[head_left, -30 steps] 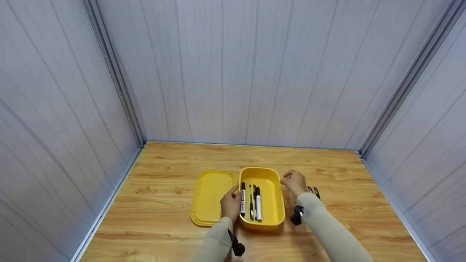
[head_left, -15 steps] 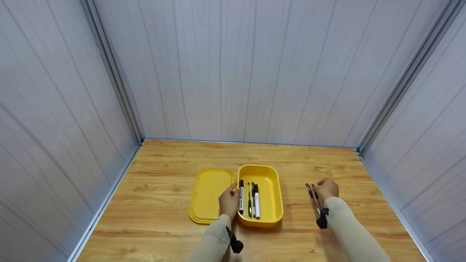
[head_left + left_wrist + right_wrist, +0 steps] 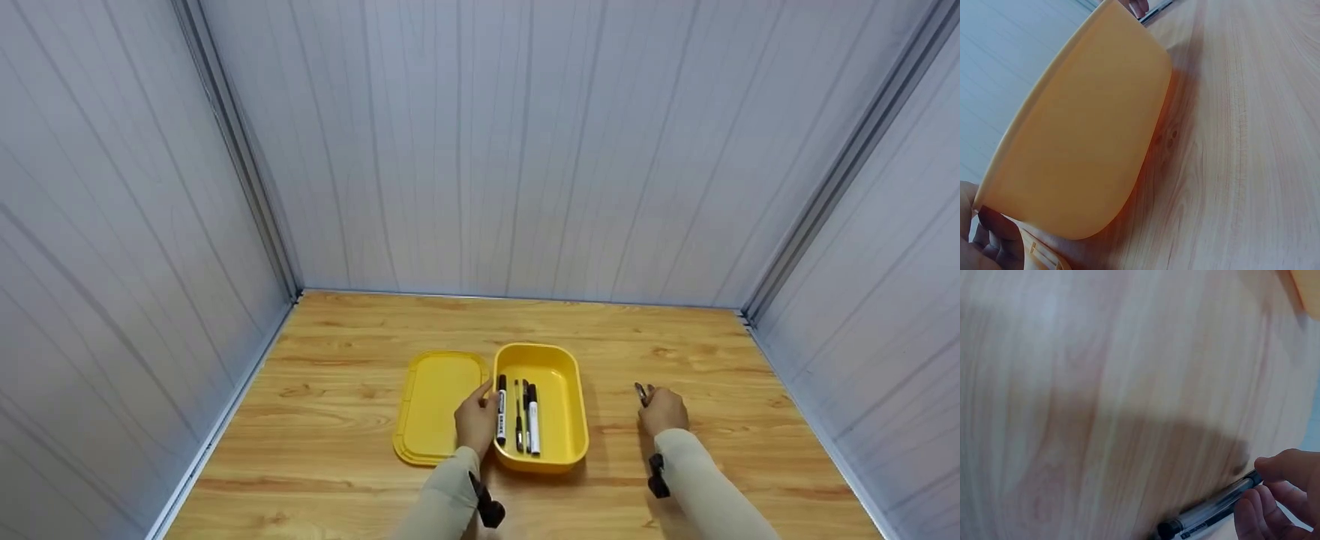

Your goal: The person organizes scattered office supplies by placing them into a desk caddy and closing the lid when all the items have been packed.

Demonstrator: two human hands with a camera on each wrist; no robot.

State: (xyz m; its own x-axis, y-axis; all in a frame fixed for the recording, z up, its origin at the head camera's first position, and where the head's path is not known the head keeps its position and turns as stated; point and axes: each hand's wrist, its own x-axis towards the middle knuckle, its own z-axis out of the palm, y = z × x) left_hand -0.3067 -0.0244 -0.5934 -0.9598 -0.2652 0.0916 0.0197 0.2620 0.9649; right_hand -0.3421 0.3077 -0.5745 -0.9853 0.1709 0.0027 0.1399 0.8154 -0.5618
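Note:
My left hand (image 3: 476,424) holds the left rim of an open yellow box (image 3: 559,409), with the thumb at the edge in the left wrist view. Inside the box, along its left side, lie a black-capped marker (image 3: 502,420), a slim pen (image 3: 518,427), another dark pen and a second white marker (image 3: 533,424). To the right of the box, my right hand (image 3: 665,411) is low over the table. Its thumb and fingers pinch the dark end of a clear-barrelled pen (image 3: 1213,503); a second pen lies close alongside, mostly hidden.
A yellow lid (image 3: 431,409) lies flat on the wooden table (image 3: 337,420), left of the box and partly behind my left hand. Pale panel walls (image 3: 480,150) enclose the table at the back and both sides.
My right hand has left the box's right rim, moved right to the pens on the table and closed its fingers on them. My left hand stays at the box.

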